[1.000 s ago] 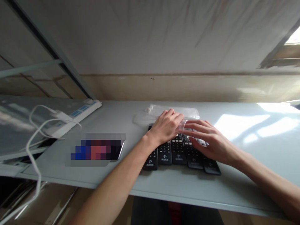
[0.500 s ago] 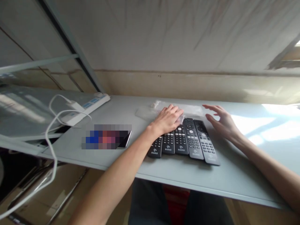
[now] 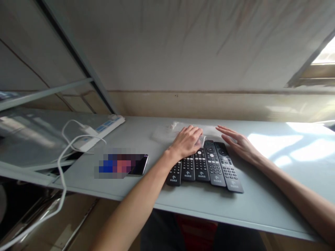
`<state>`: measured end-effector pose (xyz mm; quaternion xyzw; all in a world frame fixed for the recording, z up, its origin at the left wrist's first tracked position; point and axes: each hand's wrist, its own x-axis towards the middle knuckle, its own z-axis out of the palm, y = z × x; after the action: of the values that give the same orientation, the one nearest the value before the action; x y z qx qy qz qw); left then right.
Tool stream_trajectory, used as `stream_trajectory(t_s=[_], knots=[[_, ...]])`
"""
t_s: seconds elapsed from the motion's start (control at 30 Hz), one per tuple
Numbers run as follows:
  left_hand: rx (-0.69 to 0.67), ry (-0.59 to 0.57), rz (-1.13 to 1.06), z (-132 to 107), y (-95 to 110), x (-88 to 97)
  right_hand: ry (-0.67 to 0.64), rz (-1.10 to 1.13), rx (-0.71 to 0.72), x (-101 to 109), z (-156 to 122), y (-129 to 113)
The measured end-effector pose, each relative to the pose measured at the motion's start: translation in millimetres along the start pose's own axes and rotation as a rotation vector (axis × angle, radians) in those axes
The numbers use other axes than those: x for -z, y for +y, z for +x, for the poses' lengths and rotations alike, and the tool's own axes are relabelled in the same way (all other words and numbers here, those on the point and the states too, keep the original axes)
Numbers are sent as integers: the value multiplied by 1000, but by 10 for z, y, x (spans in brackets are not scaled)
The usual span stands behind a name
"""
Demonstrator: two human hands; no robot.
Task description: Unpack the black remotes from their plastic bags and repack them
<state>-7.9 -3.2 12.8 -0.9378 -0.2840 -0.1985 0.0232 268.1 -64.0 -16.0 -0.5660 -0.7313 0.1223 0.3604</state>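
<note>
Several black remote controls [image 3: 206, 167] lie side by side on a pale grey table [image 3: 261, 195]. My left hand [image 3: 186, 142] rests palm down on the far ends of the left remotes, fingers curled over them and touching a clear plastic bag [image 3: 209, 130] behind the row. My right hand [image 3: 237, 143] lies just right of the rightmost remote's far end, fingers stretched out flat toward the bag, holding nothing.
A phone [image 3: 138, 164] lies on the table left of the remotes. A white power strip [image 3: 103, 130] with a plugged-in white cable [image 3: 61, 167] sits at the far left. A wall rises behind the table. A metal shelf frame [image 3: 47, 90] stands at left.
My right hand lifted off the remotes, swung out to the right, then came back beside the rightmost remote. My left hand stayed on the row.
</note>
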Motion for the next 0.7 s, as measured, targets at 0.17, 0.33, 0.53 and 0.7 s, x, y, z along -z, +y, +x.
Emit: stream_trajectory(t_s=[0.17, 0.33, 0.53, 0.7], knots=[[-3, -5, 15, -10, -19, 8, 182, -52, -70, 46, -3, 13], [-21, -5, 8, -21, -23, -22, 51, -113, -276, 109, -81, -168], [-53, 48, 17, -21, -29, -44, -299, -205, -369, 189, -109, -361], [-98, 61, -13, -18, -20, -28, -395, -89, -316, 272, -132, -336]])
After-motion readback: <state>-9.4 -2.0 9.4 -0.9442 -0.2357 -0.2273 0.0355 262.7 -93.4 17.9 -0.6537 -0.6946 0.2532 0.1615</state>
